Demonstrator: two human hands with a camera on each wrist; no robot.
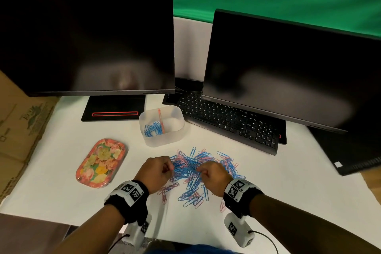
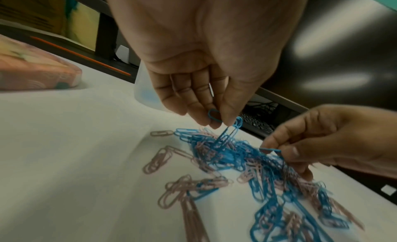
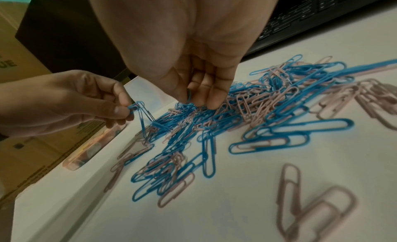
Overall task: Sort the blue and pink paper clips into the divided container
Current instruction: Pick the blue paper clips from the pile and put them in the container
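our left hand (image 2: 199, 72) pinches blue clips (image 2: 227, 128) at the pile (image 1: 198, 171) on the table (image 1: 288, 181). our right hand (image 3: 193, 58) pinches a blue clip (image 3: 189, 96) there too. the container (image 1: 165, 139) sits behind, blue clips in its left half.

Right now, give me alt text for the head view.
Both hands, left hand and right hand, pick blue clips from a mixed pile on a white table. Behind it, the container holds blue clips on its left side.
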